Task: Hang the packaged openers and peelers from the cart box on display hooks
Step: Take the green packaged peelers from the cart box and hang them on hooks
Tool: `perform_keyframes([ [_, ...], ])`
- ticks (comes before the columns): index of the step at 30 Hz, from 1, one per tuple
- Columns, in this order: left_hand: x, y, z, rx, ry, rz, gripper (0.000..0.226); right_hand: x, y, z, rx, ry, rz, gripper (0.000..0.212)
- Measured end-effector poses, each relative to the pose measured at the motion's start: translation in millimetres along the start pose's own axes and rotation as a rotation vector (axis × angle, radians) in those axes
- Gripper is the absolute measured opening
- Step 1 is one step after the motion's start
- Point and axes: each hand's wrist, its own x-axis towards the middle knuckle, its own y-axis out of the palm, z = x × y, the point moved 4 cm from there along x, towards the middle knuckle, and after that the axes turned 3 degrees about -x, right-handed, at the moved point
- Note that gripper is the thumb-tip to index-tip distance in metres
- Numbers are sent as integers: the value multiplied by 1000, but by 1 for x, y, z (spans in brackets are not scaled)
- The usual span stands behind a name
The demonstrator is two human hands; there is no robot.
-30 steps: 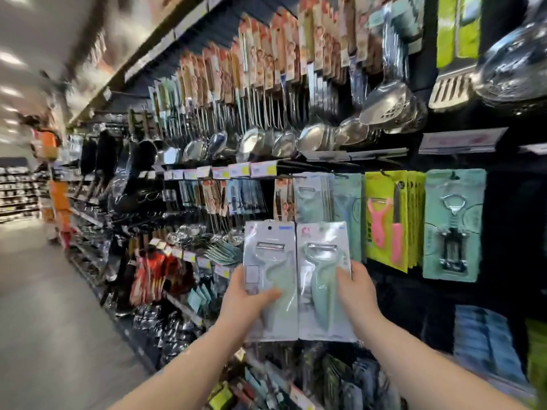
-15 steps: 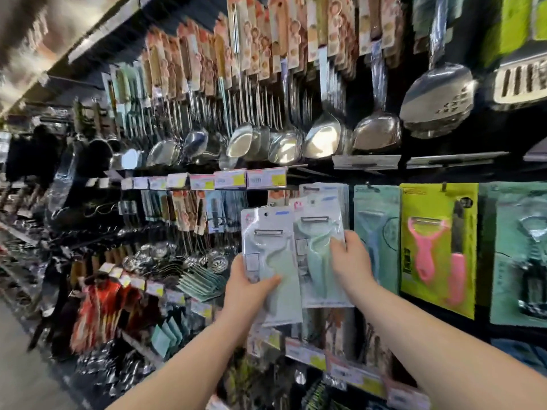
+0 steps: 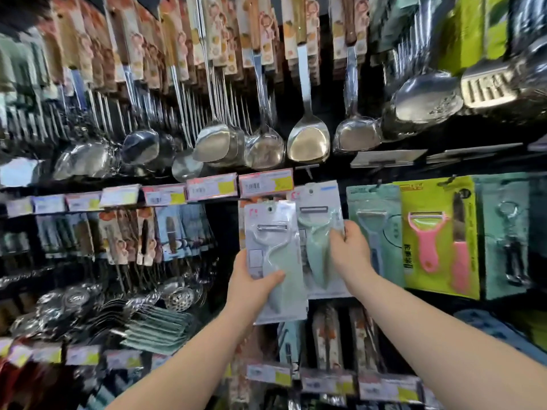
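Left hand [image 3: 251, 287] gripping front peeler pack [image 3: 273, 261] — right hand [image 3: 350, 251] pinching rear pack [image 3: 319, 241]

The pale mint plastic peeler in a clear blister pack [image 3: 275, 261] has glossy, wrinkled film over smooth white card and a thin bright metal blade [image 3: 272, 227]. The second mint peeler pack [image 3: 318, 241] gleams alike. Along the rack's upper edge, polished steel ladles and turners [image 3: 309, 140] shine mirror-bright below matt brown wooden handles [image 3: 254, 25]. The pink plastic peeler [image 3: 424, 241] looks smooth against yellow-green card.

Display rack [image 3: 225, 229] — ladles [image 3: 309, 142] above, pink peeler pack [image 3: 438, 235] hanging below.
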Motion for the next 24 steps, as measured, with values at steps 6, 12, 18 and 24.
perform_keyframes([
  [6,13,7,0,-71,16,62,57,5,6,2,-46,-10,-66,14],
  [12,19,13,6,-141,-3,94,55,22,15,-18,-62,81,-34,16],
  [18,23,24,8,-173,7,100,58,48,13,-26,-141,221,38,20],
  [24,27,42,11,-186,19,79,56,26,-9,-18,-161,-69,39,25],
])
